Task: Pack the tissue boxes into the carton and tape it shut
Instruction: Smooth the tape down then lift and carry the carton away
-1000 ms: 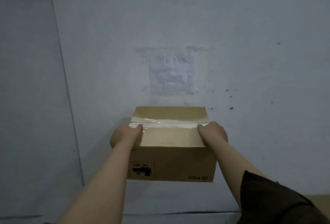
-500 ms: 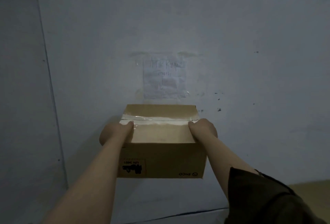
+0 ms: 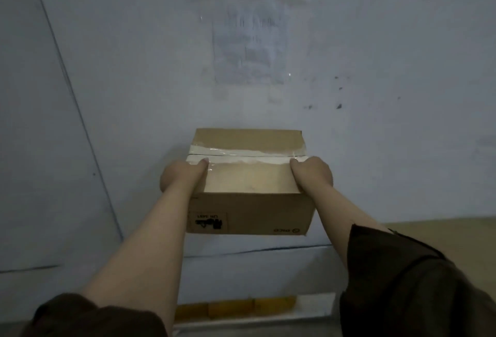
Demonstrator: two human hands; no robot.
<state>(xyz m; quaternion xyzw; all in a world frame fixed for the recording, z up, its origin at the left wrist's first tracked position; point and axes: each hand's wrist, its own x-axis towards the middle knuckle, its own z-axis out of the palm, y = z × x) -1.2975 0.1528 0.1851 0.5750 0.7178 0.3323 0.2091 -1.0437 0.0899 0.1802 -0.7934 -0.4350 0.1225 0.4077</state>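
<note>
Carton (image 3: 249, 202) held out at arm's length against a pale wall (image 3: 134, 68), clasped at both ends. Left hand (image 3: 182, 178) wrapped round the left end, thumb laid on top near the tape; right hand (image 3: 312, 175) wrapped round the right end, thumb likewise on top. Fingers of both hidden behind the carton's sides, judged to be curled in a grasp on it.

Flaps closed; a strip of clear tape (image 3: 247, 152) noted along the centre seam, running out to both ends. Tissue boxes not visible, presumed inside. Sealing is judged done or all but done.

Change over the last second: grip and thumb placement unaltered, but the view has dropped, so that a ledge (image 3: 255, 249) below the carton and yellow blocks (image 3: 236, 307) lower down are now seen. A set-down or carry-off is judged to be the step in hand.

Room: carton's far edge close to the wall, contact not determinable. A taped paper notice (image 3: 249, 41) above. Open space to either side; a tan surface (image 3: 442, 232) at right.
</note>
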